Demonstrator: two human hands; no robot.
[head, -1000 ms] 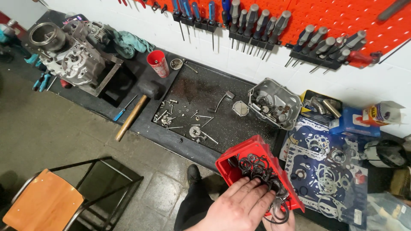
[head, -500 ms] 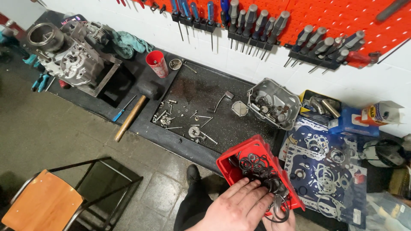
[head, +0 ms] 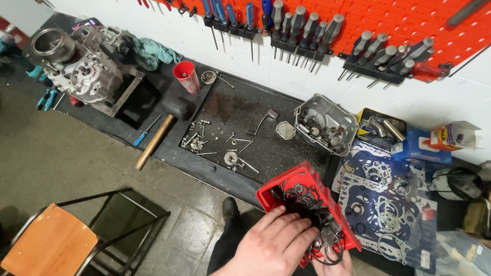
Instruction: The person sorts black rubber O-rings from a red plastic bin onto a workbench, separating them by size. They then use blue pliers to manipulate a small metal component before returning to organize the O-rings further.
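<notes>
A red plastic bin (head: 286, 186) full of black rubber rings (head: 307, 202) is held low in front of me, over the floor by the bench. My left hand (head: 276, 245) lies on top of it, fingers spread and pushed into the tangle of rings. My right hand (head: 335, 265) is mostly hidden under the bin's near right corner and supports it from below. Some rings (head: 330, 245) hang over the bin's near edge between the two hands.
The dark bench mat (head: 240, 110) carries loose bolts and gears, a grey engine cover (head: 327, 122), a red cup (head: 186, 76), a mallet (head: 158, 135) and an engine block (head: 82, 66). A gasket sheet (head: 388, 204) lies to the right. A chair (head: 51, 245) stands lower left. My shoe (head: 230, 208) is below the bench.
My left hand's fingers have shifted slightly among the rings. The bin and my right hand have stayed about where they were.
</notes>
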